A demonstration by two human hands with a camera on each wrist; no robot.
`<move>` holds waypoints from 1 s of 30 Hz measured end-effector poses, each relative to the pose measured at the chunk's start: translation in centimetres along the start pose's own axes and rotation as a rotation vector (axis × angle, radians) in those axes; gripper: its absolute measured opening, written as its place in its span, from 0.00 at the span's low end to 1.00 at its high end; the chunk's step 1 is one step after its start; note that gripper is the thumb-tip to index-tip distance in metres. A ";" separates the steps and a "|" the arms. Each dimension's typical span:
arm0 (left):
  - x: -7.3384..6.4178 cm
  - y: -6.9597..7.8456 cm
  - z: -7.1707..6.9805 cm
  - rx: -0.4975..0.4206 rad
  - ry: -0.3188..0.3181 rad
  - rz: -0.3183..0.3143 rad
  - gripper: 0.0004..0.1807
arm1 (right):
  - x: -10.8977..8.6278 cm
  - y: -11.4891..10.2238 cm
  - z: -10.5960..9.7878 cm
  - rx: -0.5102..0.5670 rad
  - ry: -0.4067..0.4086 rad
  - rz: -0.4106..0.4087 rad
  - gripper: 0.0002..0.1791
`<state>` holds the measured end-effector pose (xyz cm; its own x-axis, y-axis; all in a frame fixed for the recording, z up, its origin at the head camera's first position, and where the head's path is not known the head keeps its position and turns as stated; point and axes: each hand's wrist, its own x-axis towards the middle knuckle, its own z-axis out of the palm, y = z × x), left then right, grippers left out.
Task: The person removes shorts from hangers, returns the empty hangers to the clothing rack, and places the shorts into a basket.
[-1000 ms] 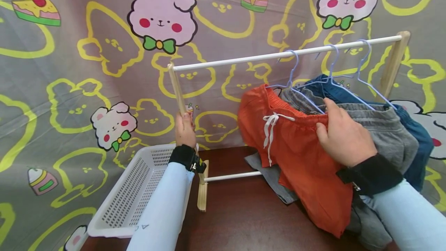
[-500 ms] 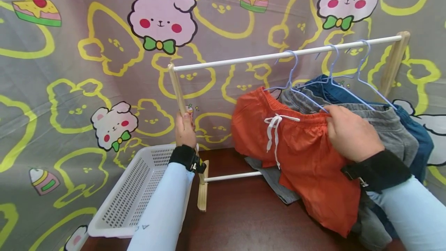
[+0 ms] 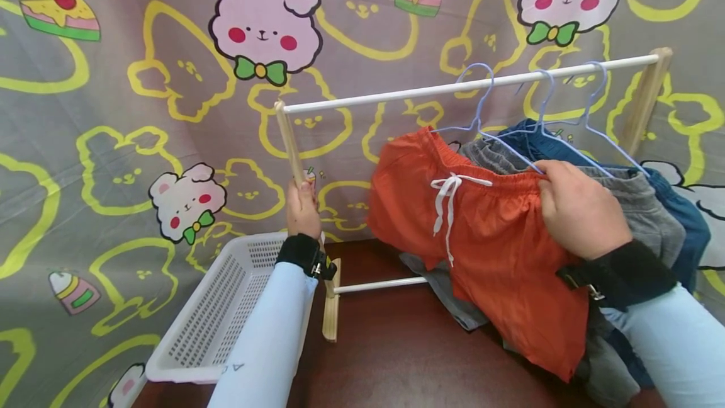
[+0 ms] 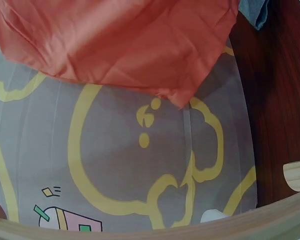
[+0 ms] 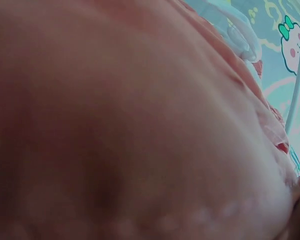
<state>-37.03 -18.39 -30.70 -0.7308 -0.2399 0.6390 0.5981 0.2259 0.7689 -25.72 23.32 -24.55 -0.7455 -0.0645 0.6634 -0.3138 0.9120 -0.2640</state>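
Orange shorts (image 3: pixel 487 238) with a white drawstring hang from a purple wire hanger (image 3: pixel 480 109). My right hand (image 3: pixel 586 209) pinches the right end of their waistband together with the hanger's end. The hanger's hook stands raised, its top clearly above the white rod (image 3: pixel 385 98). My left hand (image 3: pixel 303 209) grips the rack's left wooden post (image 3: pixel 287 140). In the left wrist view, the shorts (image 4: pixel 120 40) hang at the top and the post (image 4: pixel 140 233) crosses the bottom. A blurred right hand (image 5: pixel 140 130) fills most of the right wrist view, hiding its fingertips.
Behind the orange pair, grey shorts (image 3: pixel 640 206) and blue shorts (image 3: pixel 688 219) hang on two more purple hangers. A white perforated basket (image 3: pixel 187 326) stands left of the rack on the dark red table (image 3: pixel 396 357). A patterned curtain (image 3: pixel 362 30) backs everything.
My right hand has shifted right along the waistband to the hanger's end and lifted slightly. The hanger's hook has risen over the rod, and the shorts have swung left. My left hand stays on the post.
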 end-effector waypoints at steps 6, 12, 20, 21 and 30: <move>0.1 0.2 -0.1 0.011 -0.008 -0.014 0.21 | 0.1 0.0 -0.5 0.011 0.034 0.015 0.19; 0.1 -0.2 -0.3 0.027 -0.009 -0.020 0.24 | -0.1 0.2 -1.0 0.010 0.072 0.016 0.19; 0.3 0.1 -0.2 0.030 -0.015 -0.015 0.21 | -0.9 0.6 -1.5 0.003 0.046 0.015 0.19; 0.3 0.1 -0.2 0.027 -0.016 -0.013 0.20 | -1.1 0.6 -1.5 0.008 0.039 0.008 0.18; 0.1 -0.1 -0.2 0.014 -0.033 -0.038 0.23 | -2.0 1.2 -0.9 0.034 -0.044 -0.067 0.18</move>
<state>-37.08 -18.59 -30.71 -0.7637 -0.2175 0.6078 0.5650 0.2303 0.7923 -24.02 24.93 -25.55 -0.7469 -0.1433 0.6493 -0.3830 0.8910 -0.2438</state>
